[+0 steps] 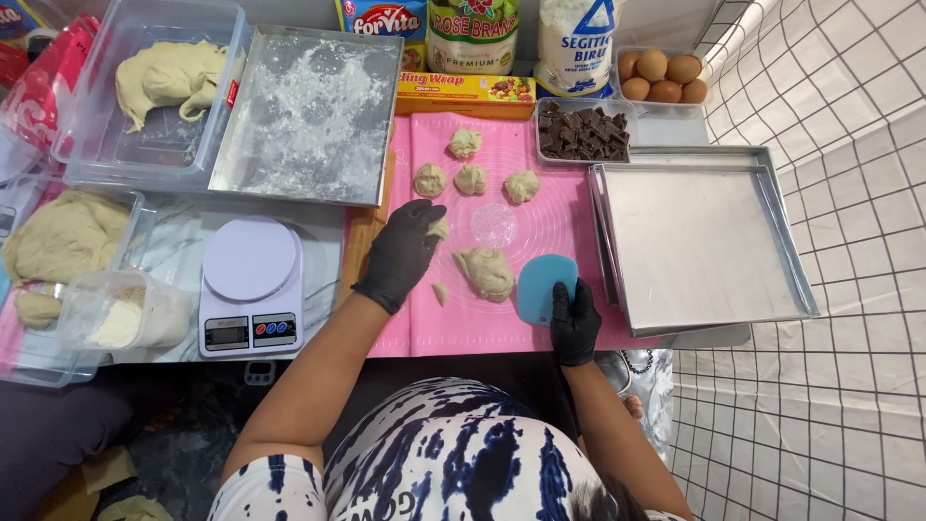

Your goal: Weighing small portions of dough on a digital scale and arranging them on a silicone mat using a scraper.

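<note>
Your left hand (403, 253), in a black glove, grasps a small pale lump of dough (439, 229) over the middle of the pink silicone mat (550, 217), while your gloved right hand (575, 321) grips the blue plastic scraper (543, 287) near the mat's front edge. A larger piece of dough (485, 272) lies between them, four dough portions (471, 178) sit toward the back edge, and the empty square metal tray (699, 236) rests just beside the mat's right edge.

Marble counter (178, 241); pink mat (559, 222); scale (251, 285)
</note>
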